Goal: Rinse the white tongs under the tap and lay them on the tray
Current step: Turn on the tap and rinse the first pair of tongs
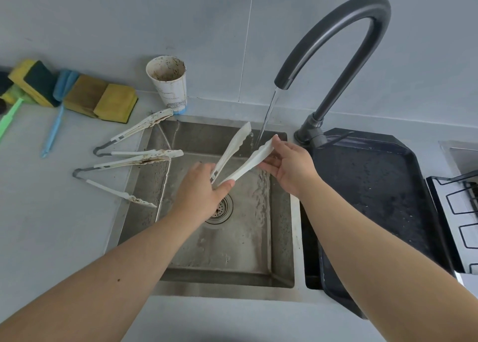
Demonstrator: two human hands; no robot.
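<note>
A pair of white tongs is held over the steel sink, its two arms spread apart. My left hand grips the hinge end. My right hand pinches the tip of the right arm, rubbing it beside the water stream. Water runs from the dark arched tap and falls between the two tips. The black tray lies to the right of the sink, wet and with nothing on it.
Two more soiled white tongs lie on the counter at the sink's left edge. A dirty paper cup stands behind the sink. Sponges and brushes lie at the far left. A black wire rack stands at the right.
</note>
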